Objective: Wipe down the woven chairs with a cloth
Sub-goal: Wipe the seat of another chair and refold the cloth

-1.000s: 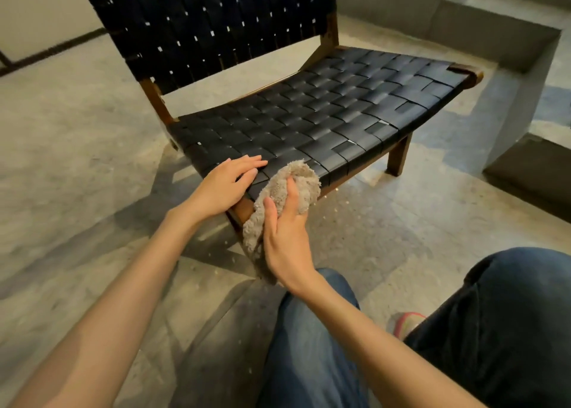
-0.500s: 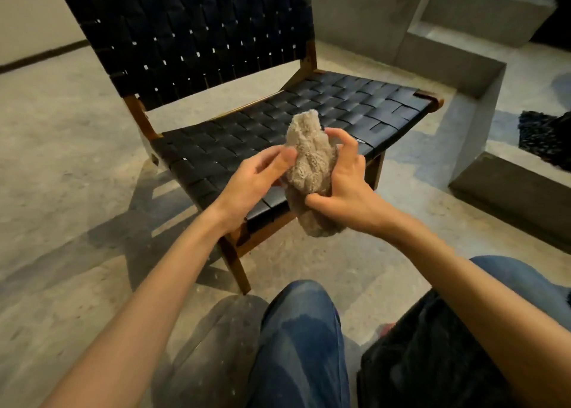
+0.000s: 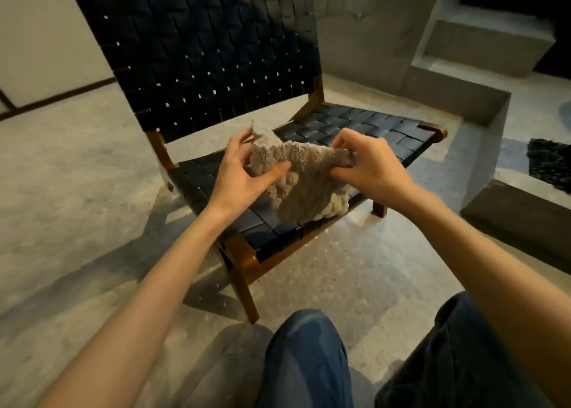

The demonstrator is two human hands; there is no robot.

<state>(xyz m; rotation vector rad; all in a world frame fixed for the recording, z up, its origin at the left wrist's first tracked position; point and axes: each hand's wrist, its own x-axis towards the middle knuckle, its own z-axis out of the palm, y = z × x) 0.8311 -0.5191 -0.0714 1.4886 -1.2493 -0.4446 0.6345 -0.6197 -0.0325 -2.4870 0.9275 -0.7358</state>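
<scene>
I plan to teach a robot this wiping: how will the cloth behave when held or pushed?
Probably floppy: the cloth sags in folds between the left hand and the right hand. Likely light, since fingers and thumbs alone carry it. Its fluffy pile looks unlikely to slip.

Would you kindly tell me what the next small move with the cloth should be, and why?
Probably lower the cloth flat onto the woven seat and wipe: the left hand and right hand each pinch an edge, holding it spread between them above the seat, apparently clear of it.
</scene>
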